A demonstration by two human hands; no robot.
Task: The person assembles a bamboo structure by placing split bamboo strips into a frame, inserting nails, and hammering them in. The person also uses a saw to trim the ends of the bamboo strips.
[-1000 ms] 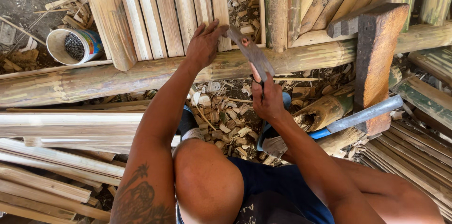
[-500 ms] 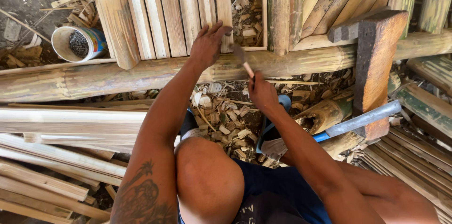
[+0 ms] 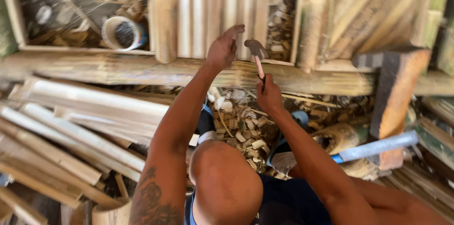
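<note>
My right hand (image 3: 269, 96) is clenched around the handle of a small hammer (image 3: 257, 55), gripping low on the handle so the head swings freely; the head hangs just above the long bamboo pole (image 3: 142, 70) that runs across in front of me. My left hand (image 3: 223, 49) rests on the upright bamboo slats (image 3: 208, 12) right beside the hammer head, its fingers (image 3: 236, 29) curled and pressing down, seemingly to keep a slat tight against the pole where the blow lands. Whether those fingers pinch a nail I cannot tell; it is too small and blurred. Offcut chips (image 3: 241, 125) lie on the ground between my knees. Split bamboo strips (image 3: 85, 125) are stacked at my left within reach, and a round tin (image 3: 124, 32) sits beyond the pole. A blue-handled tool (image 3: 376, 147) lies to my right.
</note>
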